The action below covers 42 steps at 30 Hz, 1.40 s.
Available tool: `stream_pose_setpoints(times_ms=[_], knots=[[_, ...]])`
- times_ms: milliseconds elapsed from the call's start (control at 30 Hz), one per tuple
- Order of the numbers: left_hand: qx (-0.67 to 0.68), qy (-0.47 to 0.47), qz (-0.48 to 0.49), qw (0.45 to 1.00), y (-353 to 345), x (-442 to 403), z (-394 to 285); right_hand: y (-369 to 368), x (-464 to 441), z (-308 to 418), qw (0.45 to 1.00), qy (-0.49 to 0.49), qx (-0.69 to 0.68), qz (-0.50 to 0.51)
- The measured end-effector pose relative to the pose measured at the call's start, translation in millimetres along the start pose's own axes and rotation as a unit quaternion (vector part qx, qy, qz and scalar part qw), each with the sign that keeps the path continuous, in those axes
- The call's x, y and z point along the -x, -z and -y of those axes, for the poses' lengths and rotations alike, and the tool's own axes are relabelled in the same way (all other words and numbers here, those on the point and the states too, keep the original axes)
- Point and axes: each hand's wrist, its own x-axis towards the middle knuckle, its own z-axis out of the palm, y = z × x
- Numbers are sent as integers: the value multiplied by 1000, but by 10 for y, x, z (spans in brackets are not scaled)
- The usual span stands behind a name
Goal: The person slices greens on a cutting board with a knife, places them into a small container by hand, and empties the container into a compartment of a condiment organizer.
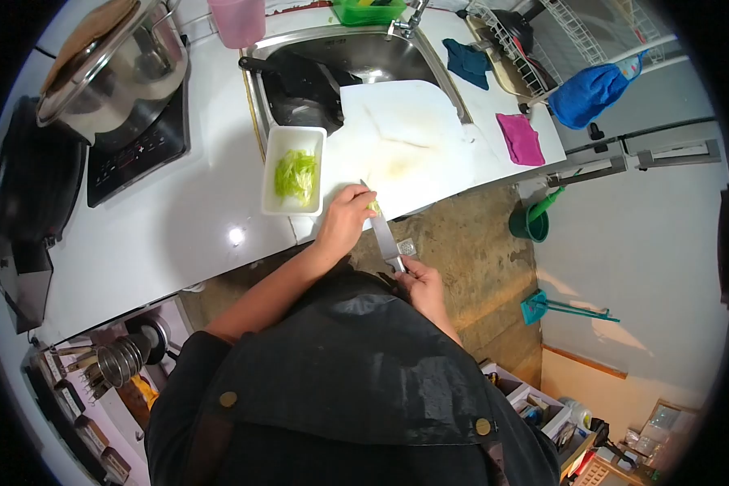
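Note:
My right hand (421,285) is closed round the handle of a kitchen knife (384,236), whose blade points away from me over the front edge of the white cutting board (429,166). My left hand (348,217) is at the board's near left edge, its fingers bent together by the upper blade. A small pale green vegetable piece (373,207) shows between these fingertips and the blade. Left of the board, a white rectangular tub (270,182) holds shredded green vegetable (296,176).
Behind the board is a steel sink (417,61) with a black pan (300,85) in it. An induction cooker (138,154) with a steel pot (130,73) stands left. A pink cloth (520,139) and a dark teal cloth (466,63) lie right of the sink.

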Motion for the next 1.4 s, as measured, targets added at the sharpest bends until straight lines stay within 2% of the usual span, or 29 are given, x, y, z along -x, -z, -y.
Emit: stream_pose_setpoints(times_ms=[67, 167, 233, 300, 367, 433, 500, 567, 633, 733, 800, 867, 933, 1067, 1133, 1167, 1233, 1400], knots=[[17, 18, -2, 1000, -51, -18, -21, 43, 56, 150, 998, -50, -42, -10], [-3, -30, -22, 999, -83, -94, -134, 137, 117, 389, 997, -42, -61, -16], [-70, -78, -39, 994, 50, -209, -365, 158, 107, 581, 996, -34, -84, -20], [-69, -58, -44, 995, 244, -297, -561, 183, 95, 806, 998, 67, -15, -16], [-96, -86, -92, 987, 479, -364, -625, 110, 75, 1083, 996, 81, -39, -9], [-123, -109, -118, 979, 712, -410, -579, 41, 14, 1265, 987, 158, 21, 31], [-172, -148, -150, 962, 913, -426, -495, -85, -9, 1456, 991, 127, 25, 48], [-186, -143, -160, 959, 1041, -395, -414, -169, -50, 1530, 993, 97, 30, 67], [-205, -114, -139, 962, 1115, -340, -301, -222, -94, 1540, 994, 52, 62, 68], [-230, -87, -110, 963, 1151, -259, -251, -224, -206, 1381, 985, 109, 131, 40], [-214, -85, -114, 966, 1146, -250, -306, -203, -185, 1447, 987, 86, 128, 52], [-199, -85, -118, 969, 1134, -294, -391, -183, -172, 1541, 988, 65, 123, 62], [-187, -135, -88, 969, 1117, -329, -450, -182, -177, 1587, 982, 76, 156, 80], [-190, -170, -77, 964, 1092, -350, -359, -184, -182, 1636, 981, 99, 137, 100], [-256, -198, -56, 944, 1126, -340, -315, -160, -141, 1690, 983, 87, 110, 122], [-255, -198, -55, 945, 1140, -324, -312, -152, -142, 1660, 983, 85, 109, 121], [-303, -176, -17, 937, 1182, -317, -350, -126, -164, 1601, 989, 76, 13, 127], [-348, -158, 5, 924, 1176, -275, -349, -10, -131, 1628, 989, 59, 22, 137]])
